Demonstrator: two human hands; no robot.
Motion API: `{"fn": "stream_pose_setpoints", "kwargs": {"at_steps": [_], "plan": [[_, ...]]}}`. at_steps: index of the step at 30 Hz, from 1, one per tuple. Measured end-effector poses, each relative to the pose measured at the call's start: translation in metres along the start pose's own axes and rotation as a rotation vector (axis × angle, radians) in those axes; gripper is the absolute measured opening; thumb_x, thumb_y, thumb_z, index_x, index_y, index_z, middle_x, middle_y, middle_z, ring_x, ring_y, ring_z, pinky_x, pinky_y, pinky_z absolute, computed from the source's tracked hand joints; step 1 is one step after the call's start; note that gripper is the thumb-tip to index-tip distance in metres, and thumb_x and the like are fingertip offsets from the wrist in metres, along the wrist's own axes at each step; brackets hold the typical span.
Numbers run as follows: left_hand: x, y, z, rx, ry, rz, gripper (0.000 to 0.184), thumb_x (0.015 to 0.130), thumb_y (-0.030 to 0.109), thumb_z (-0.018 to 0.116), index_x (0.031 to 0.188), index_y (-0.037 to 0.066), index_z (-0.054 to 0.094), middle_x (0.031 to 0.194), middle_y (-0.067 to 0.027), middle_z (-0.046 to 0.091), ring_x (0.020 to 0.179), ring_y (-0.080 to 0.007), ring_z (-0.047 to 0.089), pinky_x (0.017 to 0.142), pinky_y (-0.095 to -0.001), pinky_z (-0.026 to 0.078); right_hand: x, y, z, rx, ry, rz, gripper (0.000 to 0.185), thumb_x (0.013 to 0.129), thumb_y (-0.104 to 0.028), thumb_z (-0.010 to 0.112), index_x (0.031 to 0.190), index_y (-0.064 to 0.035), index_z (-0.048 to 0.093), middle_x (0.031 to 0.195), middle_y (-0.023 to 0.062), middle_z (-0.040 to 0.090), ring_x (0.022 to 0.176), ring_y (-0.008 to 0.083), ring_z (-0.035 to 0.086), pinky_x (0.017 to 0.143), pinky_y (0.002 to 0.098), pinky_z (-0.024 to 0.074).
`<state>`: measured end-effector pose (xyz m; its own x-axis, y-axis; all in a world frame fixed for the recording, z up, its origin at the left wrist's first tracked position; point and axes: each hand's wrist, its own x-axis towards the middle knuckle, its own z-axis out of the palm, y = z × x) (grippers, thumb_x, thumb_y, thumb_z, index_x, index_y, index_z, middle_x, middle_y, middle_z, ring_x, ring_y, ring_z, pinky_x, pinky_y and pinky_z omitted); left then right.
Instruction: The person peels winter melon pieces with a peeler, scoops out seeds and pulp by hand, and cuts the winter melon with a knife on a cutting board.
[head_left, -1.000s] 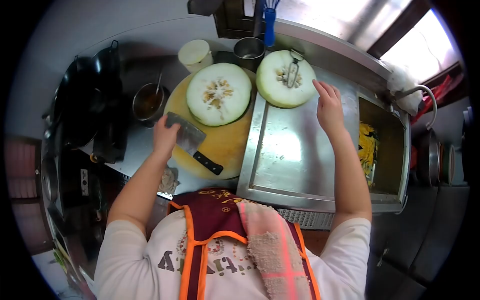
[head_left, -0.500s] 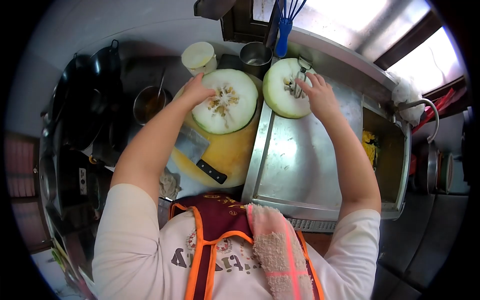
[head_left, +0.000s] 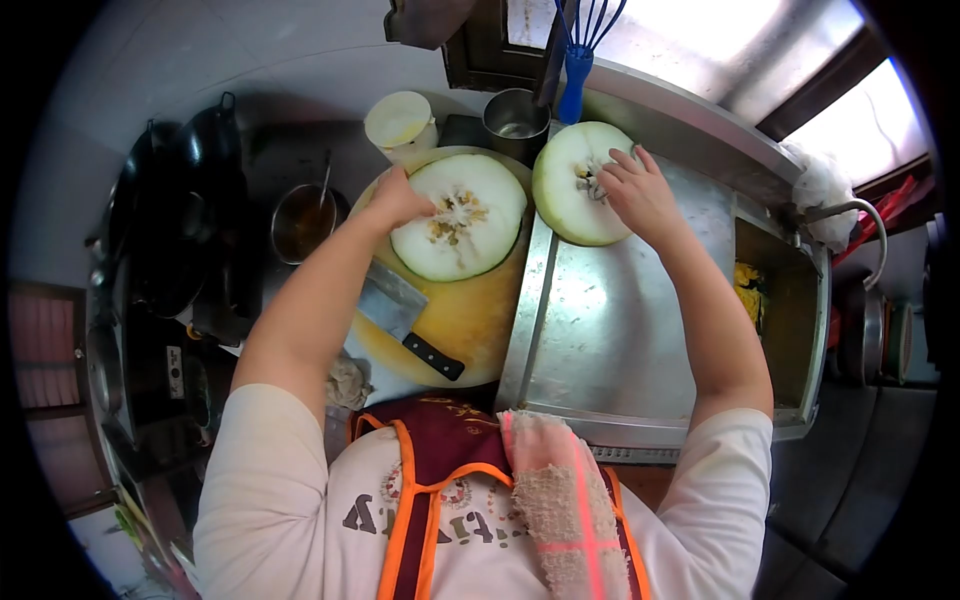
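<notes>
A large round pale melon slice (head_left: pixel 462 215), seedy in its centre, lies flat on the round yellow cutting board (head_left: pixel 478 310). My left hand (head_left: pixel 398 200) is at its left edge, thumb reaching over the cut face. A second melon piece (head_left: pixel 570 190) sits to the right, by the steel surface. Over its cut face is my right hand (head_left: pixel 635 195), fingers bent around the peeler (head_left: pixel 598 188), which is mostly hidden beneath them. Below my left hand a cleaver (head_left: pixel 432 355) rests on the board, black handle toward me.
A white tub (head_left: pixel 400 122) and a steel pot (head_left: pixel 516 118) stand behind the board. To the left are a bowl with a spoon (head_left: pixel 303 222) and dark woks (head_left: pixel 205 150). A sink (head_left: pixel 785 330) with yellow scraps is at the right. A crumpled cloth (head_left: pixel 347 384) lies near me.
My left hand has left the cleaver blade and moved up to the left melon slice. My right hand has moved left onto the peeler. The view has shifted slightly.
</notes>
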<state>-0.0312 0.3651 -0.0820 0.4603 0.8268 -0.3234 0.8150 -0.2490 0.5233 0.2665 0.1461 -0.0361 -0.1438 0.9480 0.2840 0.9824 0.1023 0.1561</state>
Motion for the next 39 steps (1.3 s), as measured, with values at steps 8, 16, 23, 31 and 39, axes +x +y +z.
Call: {"fn": "stream_pose_setpoints", "kwargs": {"at_steps": [8,16,23,31,39], "plan": [[-0.022,-0.025,0.034,-0.240,0.066,-0.143,0.067,0.055,0.012,0.075,0.112,-0.007,0.048,0.108,-0.0224,0.055,0.098,-0.0304,0.056,0.081,-0.0351,0.048,-0.032,-0.050,-0.073,0.426,0.645,0.340,0.034,0.062,-0.001,0.071,0.094,-0.0033,0.059,0.092,0.0117,0.060,0.093,0.0286,0.057,0.083,0.0348,0.0443],[-0.077,-0.015,0.053,-0.599,0.163,-0.373,0.050,0.057,0.007,0.075,0.099,-0.012,0.055,0.099,-0.0251,0.059,0.083,-0.0307,0.063,0.071,-0.0359,0.053,-0.151,-0.098,-0.089,1.052,0.695,0.895,0.032,0.078,0.004,0.061,0.108,-0.0018,0.052,0.098,0.0079,0.058,0.092,0.0154,0.055,0.081,0.0275,0.0438],[-0.098,-0.026,0.076,-1.205,0.050,-0.507,0.040,0.069,-0.001,0.069,0.102,-0.014,0.051,0.101,-0.0228,0.058,0.081,-0.0301,0.063,0.069,-0.0367,0.054,-0.219,-0.118,-0.096,1.362,0.977,1.271,0.024,0.088,-0.008,0.051,0.112,-0.0035,0.049,0.101,0.0085,0.057,0.093,0.0170,0.055,0.077,0.0296,0.0459],[-0.136,-0.016,0.075,-1.591,-0.107,-0.362,0.038,0.081,0.003,0.058,0.116,-0.005,0.047,0.114,-0.0181,0.054,0.106,-0.0299,0.053,0.094,-0.0412,0.044,-0.254,-0.120,-0.097,1.843,1.028,1.568,0.027,0.090,-0.024,0.047,0.107,-0.0032,0.051,0.093,0.0088,0.057,0.086,0.0174,0.055,0.071,0.0296,0.0451],[-0.152,-0.016,0.044,-1.748,-0.187,-0.136,0.048,0.076,-0.004,0.055,0.122,-0.003,0.042,0.118,-0.0162,0.052,0.106,-0.0291,0.053,0.095,-0.0411,0.043,-0.267,-0.137,-0.084,2.385,0.816,1.742,0.032,0.092,-0.023,0.043,0.108,0.0039,0.051,0.086,0.0114,0.059,0.070,0.0209,0.060,0.060,0.0302,0.0532]]}}
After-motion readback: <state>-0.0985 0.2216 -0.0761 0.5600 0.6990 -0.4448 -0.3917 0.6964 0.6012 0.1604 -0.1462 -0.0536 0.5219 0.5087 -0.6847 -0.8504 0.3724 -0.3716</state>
